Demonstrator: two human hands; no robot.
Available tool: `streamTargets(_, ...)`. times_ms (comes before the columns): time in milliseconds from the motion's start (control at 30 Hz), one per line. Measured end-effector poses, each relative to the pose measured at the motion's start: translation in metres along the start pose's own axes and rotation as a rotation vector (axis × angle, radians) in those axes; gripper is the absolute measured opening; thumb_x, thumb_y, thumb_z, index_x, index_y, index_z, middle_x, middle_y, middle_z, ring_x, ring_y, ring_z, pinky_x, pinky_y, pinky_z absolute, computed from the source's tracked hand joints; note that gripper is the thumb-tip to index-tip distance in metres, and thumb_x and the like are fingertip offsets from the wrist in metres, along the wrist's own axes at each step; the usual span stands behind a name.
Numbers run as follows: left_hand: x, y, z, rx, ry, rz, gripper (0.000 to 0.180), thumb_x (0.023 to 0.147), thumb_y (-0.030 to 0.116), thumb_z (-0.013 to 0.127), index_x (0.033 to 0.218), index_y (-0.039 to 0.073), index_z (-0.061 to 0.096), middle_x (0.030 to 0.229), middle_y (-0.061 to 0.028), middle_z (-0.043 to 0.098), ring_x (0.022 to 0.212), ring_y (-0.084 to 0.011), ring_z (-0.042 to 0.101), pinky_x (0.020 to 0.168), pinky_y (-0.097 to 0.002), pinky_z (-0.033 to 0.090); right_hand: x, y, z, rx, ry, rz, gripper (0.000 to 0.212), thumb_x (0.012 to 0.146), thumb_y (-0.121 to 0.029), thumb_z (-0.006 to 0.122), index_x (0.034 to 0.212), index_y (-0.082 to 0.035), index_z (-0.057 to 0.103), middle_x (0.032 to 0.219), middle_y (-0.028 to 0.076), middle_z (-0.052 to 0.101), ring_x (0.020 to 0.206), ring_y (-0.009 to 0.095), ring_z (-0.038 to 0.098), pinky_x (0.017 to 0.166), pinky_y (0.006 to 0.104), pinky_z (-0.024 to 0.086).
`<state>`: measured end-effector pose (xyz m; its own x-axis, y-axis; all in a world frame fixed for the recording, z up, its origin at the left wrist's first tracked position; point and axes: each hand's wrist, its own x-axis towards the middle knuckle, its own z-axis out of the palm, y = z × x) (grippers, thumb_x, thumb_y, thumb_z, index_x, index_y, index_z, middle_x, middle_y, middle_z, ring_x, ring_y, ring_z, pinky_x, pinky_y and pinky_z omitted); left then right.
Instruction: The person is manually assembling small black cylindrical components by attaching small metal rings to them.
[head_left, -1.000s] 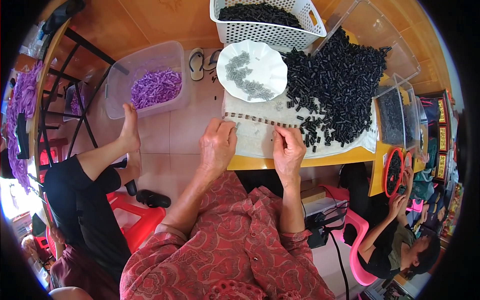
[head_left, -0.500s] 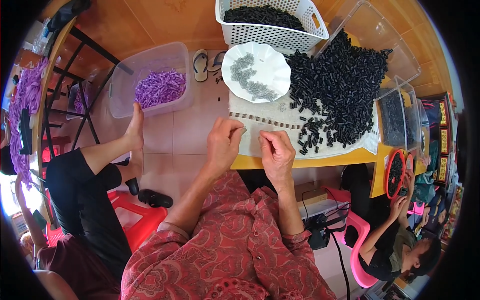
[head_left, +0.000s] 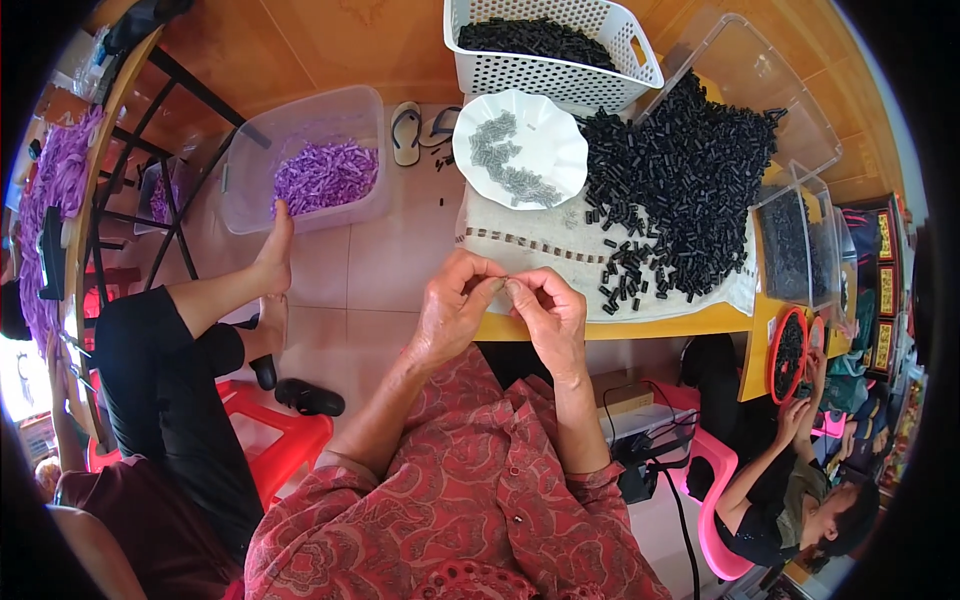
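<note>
Both hands lifted off cloth (head_left: 560, 240); fingers (head_left: 497, 285) pinch, seemingly, tiny part; black pile (head_left: 680, 190) beside.

Matt black plastic tubes (head_left: 690, 190) lie on white cloth (head_left: 560, 235); at 12 o'clock, a perforated white plastic basket (head_left: 550, 70); the tabletop (head_left: 650, 325) smooth yellow wood.

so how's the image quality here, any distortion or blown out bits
Head view: strong fisheye, so the table edge bows and the corners go black. The left rim is blown out by daylight. The centre is sharp, with the left hand and right hand evenly lit. The white dish is bright but not clipped. The small part pinched between the fingertips is too tiny to make out.
</note>
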<state>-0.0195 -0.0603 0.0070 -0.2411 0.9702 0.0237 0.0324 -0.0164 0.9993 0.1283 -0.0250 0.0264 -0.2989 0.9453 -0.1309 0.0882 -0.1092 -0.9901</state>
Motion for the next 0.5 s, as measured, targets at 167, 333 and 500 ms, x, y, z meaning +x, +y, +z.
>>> streamTargets(167, -0.002, 0.003, -0.001, -0.084, -0.027, -0.016, 0.007, 0.087, -0.003, 0.062, 0.093, -0.001, 0.062, 0.089, -0.0058, 0.056, 0.078, -0.0121, 0.057, 0.07, -0.0254, 0.048, -0.002, -0.009, 0.001, 0.209, -0.008, 0.154, 0.012, 0.091, -0.014, 0.068, 0.091, -0.002, 0.067, 0.075, -0.002, 0.062, 0.06, 0.003, 0.051, 0.053, 0.0173, 0.039)
streamTargets(333, -0.004, 0.013, -0.002, 0.068, -0.02, 0.098, 0.006, 0.088, -0.002, 0.062, 0.094, 0.0, 0.063, 0.089, -0.0033, 0.057, 0.082, -0.0108, 0.057, 0.072, -0.0247, 0.047, -0.002, -0.006, -0.004, 0.267, -0.048, 0.237, 0.017, 0.09, -0.019, 0.07, 0.089, -0.003, 0.067, 0.076, -0.002, 0.063, 0.059, 0.003, 0.051, 0.051, 0.0172, 0.038)
streamTargets(500, -0.006, 0.01, -0.006, -0.073, -0.107, 0.035, 0.009, 0.087, -0.001, 0.064, 0.096, -0.001, 0.065, 0.093, -0.0054, 0.056, 0.082, -0.0119, 0.059, 0.073, -0.025, 0.049, -0.002, -0.006, -0.008, 0.42, -0.092, 0.326, 0.016, 0.087, -0.02, 0.072, 0.086, -0.004, 0.068, 0.074, 0.0, 0.064, 0.057, 0.003, 0.05, 0.051, 0.0167, 0.037)
